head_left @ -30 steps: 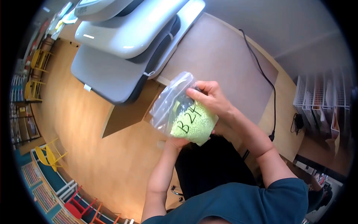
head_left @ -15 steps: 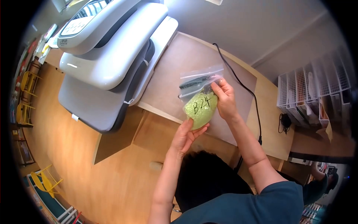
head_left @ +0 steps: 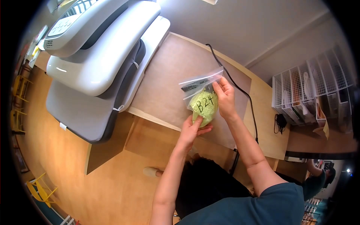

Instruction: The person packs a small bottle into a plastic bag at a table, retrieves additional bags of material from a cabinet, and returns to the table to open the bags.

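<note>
Between my two hands is a clear zip-lock bag (head_left: 206, 101) filled with small yellow-green beads or granules, marked "B24" in black. My left hand (head_left: 192, 129) grips its lower end, with the thumb on the front and the fingers beneath. At the upper right edge, my right hand (head_left: 225, 95) pinches the plastic near the zip strip. The bag is tilted and held over the table's front part. A dark band shows through the plastic near its top; I cannot tell what it is.
A large white and grey heat press (head_left: 101, 67) stands on the left of the table (head_left: 168, 67). A black cable (head_left: 240, 88) crosses the table's right side. White wire racks (head_left: 300, 90) with papers stand at the right. Yellow chairs (head_left: 42, 189) are at far left.
My view has shifted, so the press and table sit further left. The bag has tilted a little, and my left thumb now lies further up on its front.
</note>
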Tool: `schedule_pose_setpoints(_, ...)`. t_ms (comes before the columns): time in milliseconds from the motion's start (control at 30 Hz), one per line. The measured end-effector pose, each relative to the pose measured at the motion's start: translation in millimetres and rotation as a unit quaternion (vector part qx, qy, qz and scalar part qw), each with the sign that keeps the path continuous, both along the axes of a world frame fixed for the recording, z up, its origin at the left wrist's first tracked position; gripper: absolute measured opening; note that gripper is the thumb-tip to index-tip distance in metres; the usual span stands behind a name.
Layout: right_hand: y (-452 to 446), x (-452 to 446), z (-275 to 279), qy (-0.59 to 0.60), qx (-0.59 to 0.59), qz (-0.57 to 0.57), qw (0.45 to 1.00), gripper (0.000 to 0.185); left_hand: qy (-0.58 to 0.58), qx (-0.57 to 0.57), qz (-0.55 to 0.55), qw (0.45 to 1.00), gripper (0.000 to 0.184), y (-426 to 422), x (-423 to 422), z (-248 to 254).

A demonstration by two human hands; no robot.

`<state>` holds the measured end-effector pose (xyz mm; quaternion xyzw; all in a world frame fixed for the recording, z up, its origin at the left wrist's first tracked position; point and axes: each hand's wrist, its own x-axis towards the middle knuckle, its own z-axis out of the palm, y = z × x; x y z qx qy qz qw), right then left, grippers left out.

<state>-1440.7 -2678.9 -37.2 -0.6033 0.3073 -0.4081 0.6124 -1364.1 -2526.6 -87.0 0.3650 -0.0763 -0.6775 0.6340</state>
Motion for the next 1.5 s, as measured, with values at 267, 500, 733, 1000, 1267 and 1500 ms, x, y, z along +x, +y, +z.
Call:
schedule_pose_setpoints(267,-6,-11,-4,-0.018,0.003,-0.027,0.999,0.024,-0.046,0.007,-0.052,0.998,0.046,-10,-12,-6)
schedule_pose_setpoints(500,-32,-19,-38,0.084,-0.064,-0.087,0.991,0.033,-0.57,0.18,0.074,0.798,0.036,17,-10,2)
schedule_pose_setpoints(733,-45,-46,-41,0.184,-0.082,-0.108,0.974,0.049,-0.449,0.284,0.187,0.826,0.025,165,-47,-88)
schedule_pose_setpoints(1000,135,-46,-33,0.181,-0.44,0.175,0.862,0.018,-0.515,0.423,-0.023,0.745,0.026,260,-97,-256)
schedule_pose_setpoints(1267,198,54,-233,0.366,-0.244,0.207,0.874,0.032,-0.46,0.292,0.01,0.839,0.016,269,-108,-324)
schedule_pose_setpoints(1500,81,208,-264,0.302,-0.57,-0.012,0.764,0.048,-0.389,0.316,0.033,0.864,0.02,283,-176,-420)
